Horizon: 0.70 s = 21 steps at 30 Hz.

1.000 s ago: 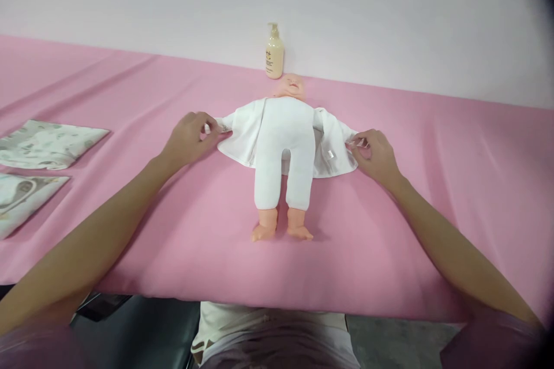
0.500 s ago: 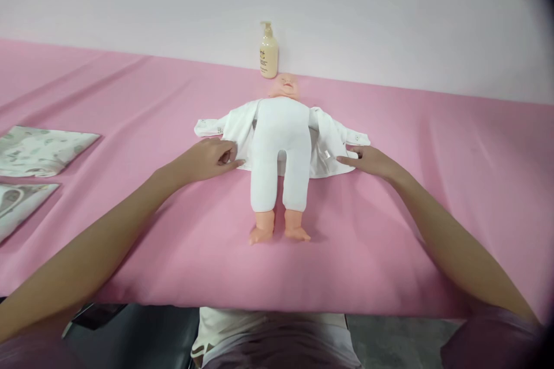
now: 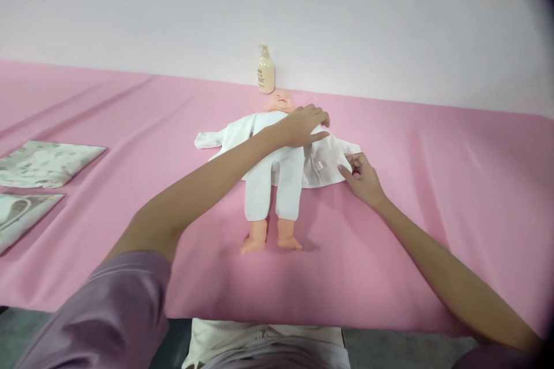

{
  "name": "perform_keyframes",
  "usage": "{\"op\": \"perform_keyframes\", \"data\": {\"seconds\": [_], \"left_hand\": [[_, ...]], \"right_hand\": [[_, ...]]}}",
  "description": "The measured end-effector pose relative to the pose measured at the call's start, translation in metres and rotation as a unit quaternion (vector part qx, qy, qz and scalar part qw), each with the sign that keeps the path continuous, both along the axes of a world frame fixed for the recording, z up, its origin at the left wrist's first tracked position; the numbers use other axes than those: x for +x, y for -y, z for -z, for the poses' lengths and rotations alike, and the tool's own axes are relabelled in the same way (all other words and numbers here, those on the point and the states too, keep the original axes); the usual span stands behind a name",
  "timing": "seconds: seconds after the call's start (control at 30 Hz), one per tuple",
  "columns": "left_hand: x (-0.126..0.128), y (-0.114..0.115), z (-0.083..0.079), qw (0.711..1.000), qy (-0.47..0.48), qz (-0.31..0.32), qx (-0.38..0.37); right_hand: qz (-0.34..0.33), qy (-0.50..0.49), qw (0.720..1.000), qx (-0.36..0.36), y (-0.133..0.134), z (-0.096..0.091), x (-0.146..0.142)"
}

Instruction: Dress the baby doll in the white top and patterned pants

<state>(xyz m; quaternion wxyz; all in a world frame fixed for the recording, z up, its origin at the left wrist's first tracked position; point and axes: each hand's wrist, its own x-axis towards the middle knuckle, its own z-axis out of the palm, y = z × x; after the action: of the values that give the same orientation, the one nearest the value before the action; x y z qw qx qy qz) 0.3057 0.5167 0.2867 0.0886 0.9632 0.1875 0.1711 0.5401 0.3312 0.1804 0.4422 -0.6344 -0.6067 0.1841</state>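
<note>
A baby doll (image 3: pixel 273 132) lies on its back, head away from me, its body and legs white and its feet bare. Its arms are in the sleeves of a white baby jacket (image 3: pixel 324 170), which is spread open at the front. My left hand (image 3: pixel 305 125) reaches across the doll's chest to the jacket near the shoulder on the right. Its fingers are bent and the thumb stands apart from them. At the jacket's lower right edge, my right hand (image 3: pixel 361 176) pinches the cloth between thumb and fingers. The left forearm hides part of the doll's belly and the left jacket panel.
A cream pump bottle (image 3: pixel 266 72) stands behind the doll's head, close to the white wall (image 3: pixel 389 23). Two folded printed cloths, a leaf-patterned one (image 3: pixel 52 162) and another (image 3: pixel 32 216) nearer me, lie at the left on the pink table cover (image 3: pixel 367 277).
My left hand has left the jacket's left panel and crossed over the doll to the right shoulder. My right hand stays at the right panel, whose edge is now a little raised.
</note>
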Motion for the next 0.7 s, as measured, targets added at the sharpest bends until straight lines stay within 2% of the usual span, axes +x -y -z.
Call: {"op": "perform_keyframes", "data": {"seconds": [0.1,0.2,0.3,0.4,0.53,0.7], "left_hand": [[0.054,-0.042,0.006,0.985,-0.15,-0.017,-0.081],[0.076,-0.075,0.011,0.954,-0.229,0.001,-0.193],[0.079,-0.09,0.013,0.941,-0.233,-0.024,-0.243],[0.081,-0.097,0.011,0.936,-0.247,-0.063,-0.244],[0.086,-0.105,0.0,0.933,-0.265,-0.093,-0.224],[0.085,-0.114,-0.014,0.907,-0.311,-0.131,-0.252]], "right_hand": [[0.014,-0.02,1.0,-0.001,-0.004,0.014,0.01],[0.014,-0.059,0.998,-0.005,-0.007,0.02,0.016],[0.018,-0.108,0.994,-0.018,-0.006,0.018,0.014],[0.024,-0.147,0.989,-0.025,-0.005,0.012,0.01],[0.029,-0.172,0.984,-0.024,-0.004,0.011,0.008],[0.017,-0.174,0.984,-0.016,-0.003,0.015,0.01]]}}
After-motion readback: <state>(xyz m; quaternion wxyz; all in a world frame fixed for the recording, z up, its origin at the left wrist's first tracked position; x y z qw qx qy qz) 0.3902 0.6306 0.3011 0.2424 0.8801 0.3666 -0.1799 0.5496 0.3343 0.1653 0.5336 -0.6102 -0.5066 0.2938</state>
